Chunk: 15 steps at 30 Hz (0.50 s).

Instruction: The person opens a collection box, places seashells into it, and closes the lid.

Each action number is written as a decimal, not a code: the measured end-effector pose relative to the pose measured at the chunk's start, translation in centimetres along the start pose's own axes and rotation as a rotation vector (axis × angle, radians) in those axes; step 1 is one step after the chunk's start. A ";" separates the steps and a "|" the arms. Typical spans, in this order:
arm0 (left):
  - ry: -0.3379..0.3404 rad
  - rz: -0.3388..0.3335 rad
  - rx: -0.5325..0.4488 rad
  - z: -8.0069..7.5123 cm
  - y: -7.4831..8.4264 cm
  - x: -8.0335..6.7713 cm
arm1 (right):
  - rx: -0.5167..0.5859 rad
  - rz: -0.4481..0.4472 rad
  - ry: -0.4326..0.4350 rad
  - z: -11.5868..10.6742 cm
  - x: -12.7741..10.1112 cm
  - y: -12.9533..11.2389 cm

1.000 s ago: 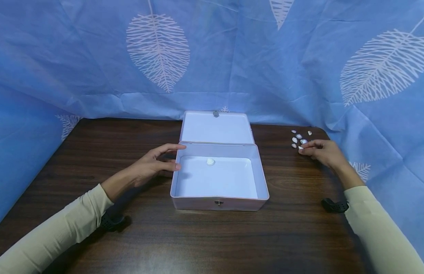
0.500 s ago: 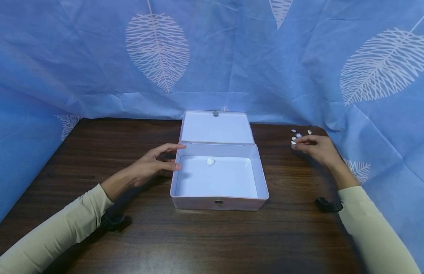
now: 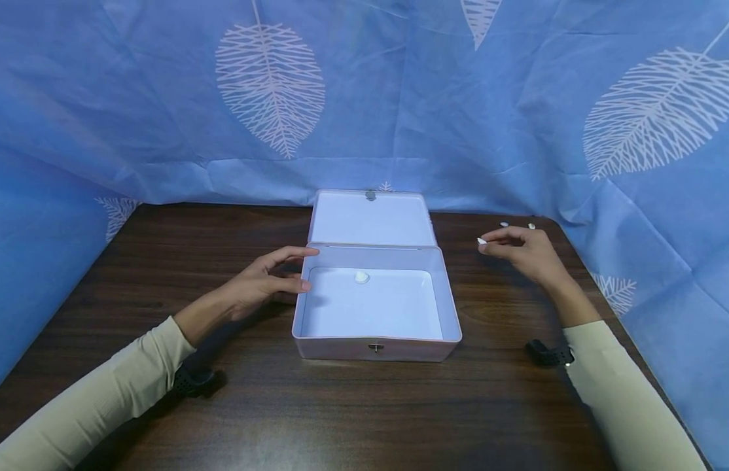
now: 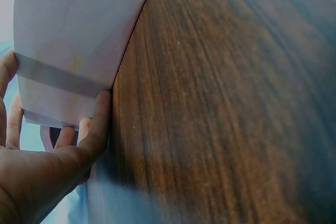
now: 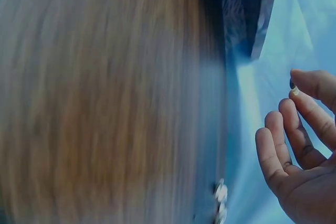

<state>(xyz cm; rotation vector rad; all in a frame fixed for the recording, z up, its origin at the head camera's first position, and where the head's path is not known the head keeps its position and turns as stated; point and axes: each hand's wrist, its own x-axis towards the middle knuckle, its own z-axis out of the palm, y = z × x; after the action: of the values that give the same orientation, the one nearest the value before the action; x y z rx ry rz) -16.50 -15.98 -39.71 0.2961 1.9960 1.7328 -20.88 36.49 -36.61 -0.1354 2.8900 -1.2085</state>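
In the head view my right hand (image 3: 532,256) pinches a small white seashell (image 3: 481,241) between thumb and forefinger, raised over the table to the right of the box. The right wrist view shows only a sliver of that seashell (image 5: 295,91) at the fingertips. An open pale metal box (image 3: 376,350) stands mid-table, its lid (image 3: 373,219) tipped back. One white shell (image 3: 361,277) lies inside, near the back wall. My left hand (image 3: 261,284) rests against the box's left side, with two fingertips over the rim; the left wrist view has its extended fingers (image 4: 97,129) touching the outer wall.
Loose shells (image 3: 504,224) lie at the table's back right corner, partly hidden behind my right hand. The dark wooden table (image 3: 364,418) ends at a blue leaf-patterned cloth (image 3: 435,104) hanging behind and at both sides. A small clasp (image 3: 375,348) sits on the box front.
My right hand has taken a shell from the group and moved left with it, toward the box. The left hand, the box and the shell inside have stayed put.
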 end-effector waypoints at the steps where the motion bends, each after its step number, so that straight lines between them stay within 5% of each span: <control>1: 0.000 0.001 -0.001 0.0 0.0 0.0 | 0.008 -0.009 -0.008 0.2 -0.1 -0.3; 15: 0.002 -0.001 -0.006 0.0 0.0 0.0 | 0.076 -0.055 -0.074 2.4 -0.5 -3.3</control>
<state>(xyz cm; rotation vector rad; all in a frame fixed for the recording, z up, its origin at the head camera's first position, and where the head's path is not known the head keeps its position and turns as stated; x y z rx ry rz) -16.50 -16.01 -39.72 0.2910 1.9917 1.7389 -20.07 32.52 -36.00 -0.2543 2.7905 -1.2907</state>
